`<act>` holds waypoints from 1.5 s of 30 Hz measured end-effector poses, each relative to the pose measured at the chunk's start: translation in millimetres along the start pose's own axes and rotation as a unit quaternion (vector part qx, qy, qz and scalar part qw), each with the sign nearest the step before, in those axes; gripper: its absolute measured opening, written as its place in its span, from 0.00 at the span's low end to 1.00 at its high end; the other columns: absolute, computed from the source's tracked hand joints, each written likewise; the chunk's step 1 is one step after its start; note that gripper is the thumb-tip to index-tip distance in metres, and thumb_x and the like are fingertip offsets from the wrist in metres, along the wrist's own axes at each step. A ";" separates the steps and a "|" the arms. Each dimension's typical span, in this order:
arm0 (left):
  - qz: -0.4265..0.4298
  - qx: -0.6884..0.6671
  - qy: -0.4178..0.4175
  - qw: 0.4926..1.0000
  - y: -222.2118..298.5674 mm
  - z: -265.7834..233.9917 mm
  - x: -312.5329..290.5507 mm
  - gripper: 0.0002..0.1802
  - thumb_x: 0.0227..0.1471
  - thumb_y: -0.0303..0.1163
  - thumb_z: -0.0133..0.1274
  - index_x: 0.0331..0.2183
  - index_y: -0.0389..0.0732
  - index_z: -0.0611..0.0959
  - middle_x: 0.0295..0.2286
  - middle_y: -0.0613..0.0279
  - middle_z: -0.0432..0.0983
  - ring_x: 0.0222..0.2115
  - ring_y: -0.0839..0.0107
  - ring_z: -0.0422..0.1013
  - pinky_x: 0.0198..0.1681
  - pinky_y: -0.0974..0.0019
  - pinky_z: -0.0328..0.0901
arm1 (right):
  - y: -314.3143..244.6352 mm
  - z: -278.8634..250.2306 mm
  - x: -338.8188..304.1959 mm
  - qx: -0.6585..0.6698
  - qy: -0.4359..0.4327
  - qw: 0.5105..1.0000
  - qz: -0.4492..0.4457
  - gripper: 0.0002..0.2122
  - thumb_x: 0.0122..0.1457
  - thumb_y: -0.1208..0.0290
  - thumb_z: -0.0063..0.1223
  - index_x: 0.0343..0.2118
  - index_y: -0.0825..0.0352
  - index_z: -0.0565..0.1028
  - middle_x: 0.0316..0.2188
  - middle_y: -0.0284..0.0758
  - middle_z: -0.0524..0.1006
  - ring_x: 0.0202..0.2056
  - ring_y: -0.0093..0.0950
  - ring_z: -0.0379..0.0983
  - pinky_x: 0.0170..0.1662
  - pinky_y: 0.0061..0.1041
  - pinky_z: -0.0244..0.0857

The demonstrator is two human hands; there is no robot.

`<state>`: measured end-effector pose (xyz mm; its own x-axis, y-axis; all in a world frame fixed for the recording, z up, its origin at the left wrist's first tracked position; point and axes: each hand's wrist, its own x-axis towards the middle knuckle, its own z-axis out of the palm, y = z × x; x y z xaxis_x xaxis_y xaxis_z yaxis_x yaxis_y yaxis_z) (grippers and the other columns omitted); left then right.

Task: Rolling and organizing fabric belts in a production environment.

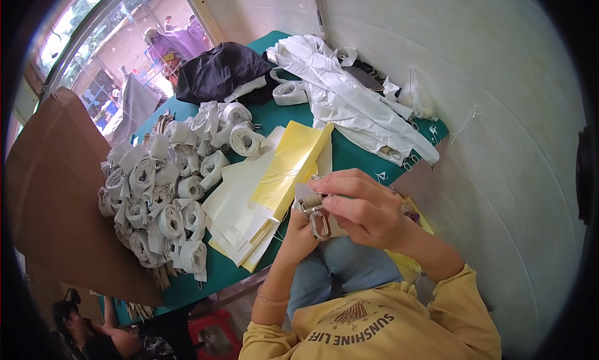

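Close in front of my body, both hands meet at a small strap with a metal clip (320, 224). A pale, rolled part of it shows between the fingers. My left hand (298, 236) grips it from the left, its fingers partly hidden behind it. Above and to the right, my right hand (365, 209) is closed, thumb and fingertips pinching the top of the same strap. Just beyond my hands lie yellow sheets (288, 166) and pale sheets (234, 191) on the green table (349, 151).
Many white rolled straps (142, 176) are heaped at the table's left, beside a large brown board (68, 191). Black cloth (221, 72) and white cloth (346, 98) lie at the back. A pale wall (486, 141) stands right. A person (93, 329) and red stool (212, 329) are lower left.
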<state>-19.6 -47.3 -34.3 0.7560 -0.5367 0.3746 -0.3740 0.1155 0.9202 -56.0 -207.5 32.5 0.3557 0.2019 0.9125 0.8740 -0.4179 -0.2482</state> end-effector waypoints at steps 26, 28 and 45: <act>-0.280 0.066 -0.328 0.900 7.8 94.6 -30.2 0.27 0.60 0.39 0.39 0.55 0.33 0.62 0.47 0.51 0.69 0.46 0.64 0.68 0.49 0.63 0.63 | -44.7 -182.2 -111.6 -0.460 0.090 0.861 0.196 0.11 0.44 0.76 0.59 0.33 0.69 0.74 0.40 0.45 0.76 0.38 0.39 0.71 0.43 0.33 0.64; -0.045 0.039 -0.236 0.970 -13.7 111.8 1.0 0.32 0.60 0.45 0.39 0.57 0.32 0.58 0.54 0.46 0.59 0.55 0.62 0.58 0.56 0.61 0.54 | -40.4 -196.1 -94.3 -0.453 0.130 0.869 0.151 0.11 0.45 0.75 0.59 0.33 0.69 0.74 0.40 0.48 0.75 0.39 0.39 0.71 0.43 0.33 0.64; -0.034 -0.219 0.087 0.971 6.4 66.5 49.3 0.14 0.54 0.31 0.53 0.40 0.31 0.75 0.30 0.60 0.77 0.30 0.77 0.72 0.35 0.73 0.66 | -17.5 -83.4 -71.2 0.080 -0.005 0.916 0.392 0.16 0.59 0.72 0.48 0.49 0.68 0.67 0.48 0.42 0.70 0.51 0.33 0.64 0.49 0.27 0.62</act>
<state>-20.5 -128.6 -17.5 0.8643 -0.4110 0.2901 -0.0840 0.4505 0.8888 -124.2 -288.5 -1.0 0.8978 -0.0958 0.4298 0.3850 -0.3032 -0.8717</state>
